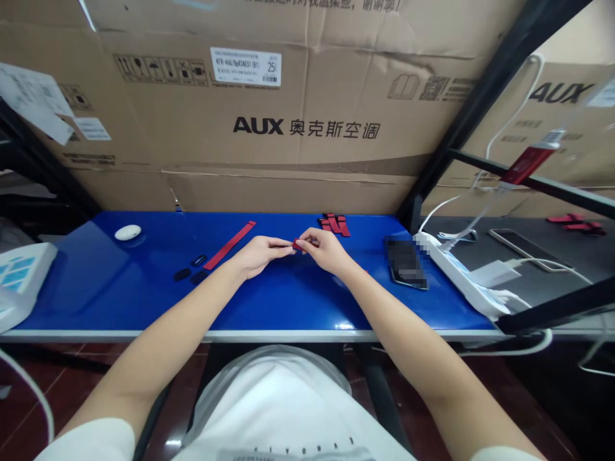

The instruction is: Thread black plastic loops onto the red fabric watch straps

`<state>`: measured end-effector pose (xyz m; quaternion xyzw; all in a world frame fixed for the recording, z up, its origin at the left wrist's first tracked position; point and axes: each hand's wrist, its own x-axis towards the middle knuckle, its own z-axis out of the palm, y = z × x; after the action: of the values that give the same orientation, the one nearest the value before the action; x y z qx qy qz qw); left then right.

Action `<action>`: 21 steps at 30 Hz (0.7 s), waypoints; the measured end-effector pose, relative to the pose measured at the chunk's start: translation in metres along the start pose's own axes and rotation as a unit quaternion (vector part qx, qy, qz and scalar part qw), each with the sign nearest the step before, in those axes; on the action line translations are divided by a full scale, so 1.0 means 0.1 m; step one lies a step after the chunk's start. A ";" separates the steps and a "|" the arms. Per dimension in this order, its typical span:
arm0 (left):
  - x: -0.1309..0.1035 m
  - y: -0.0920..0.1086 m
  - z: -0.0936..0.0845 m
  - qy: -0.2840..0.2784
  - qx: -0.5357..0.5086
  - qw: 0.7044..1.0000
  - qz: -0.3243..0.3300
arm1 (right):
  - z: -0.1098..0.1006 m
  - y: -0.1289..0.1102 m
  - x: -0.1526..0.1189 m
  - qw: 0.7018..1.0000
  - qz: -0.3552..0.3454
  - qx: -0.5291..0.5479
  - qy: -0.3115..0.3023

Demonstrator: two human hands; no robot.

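Observation:
My left hand (259,255) and my right hand (327,250) meet above the blue tabletop, with fingers closed in a pinch. Between their fingertips is a small folded part of a red strap (296,244); most of it is hidden by the fingers. Left of my left hand a flat red strap (230,245) lies at a slant. Beside its lower end are black plastic buckles (198,260), three in all. Just beyond my right hand lies a small pile of red straps with black ends (335,224).
A white rounded object (127,232) lies at the back left. On the right are a phone (408,272) and a white power strip (461,275) with cables. A large cardboard box (307,153) stands behind the table (288,307), between black metal posts (461,121).

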<state>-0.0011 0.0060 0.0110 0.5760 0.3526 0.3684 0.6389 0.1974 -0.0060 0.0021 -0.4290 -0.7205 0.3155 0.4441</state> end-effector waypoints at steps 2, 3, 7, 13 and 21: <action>-0.01 0.01 0.01 -0.012 0.025 0.999 0.020 | 0.00 0.00 0.00 1.000 0.005 0.010 0.000; -0.01 0.01 0.02 -0.005 0.036 0.999 0.029 | 0.00 -0.01 -0.01 1.000 0.009 0.019 -0.003; -0.01 0.01 0.05 0.014 0.073 0.996 0.048 | -0.01 -0.05 -0.03 0.997 0.015 0.059 -0.054; -0.01 0.02 0.06 -0.001 0.045 0.998 0.037 | -0.04 -0.11 -0.05 0.992 0.009 0.087 -0.091; 0.01 -0.02 0.08 0.014 -0.022 1.000 0.009 | 0.01 -0.10 -0.08 0.999 -0.031 0.001 -0.038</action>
<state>0.0068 0.0028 0.0092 0.5596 0.3478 0.3902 0.6431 0.1953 -0.0172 0.0071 -0.3935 -0.7497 0.3182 0.4264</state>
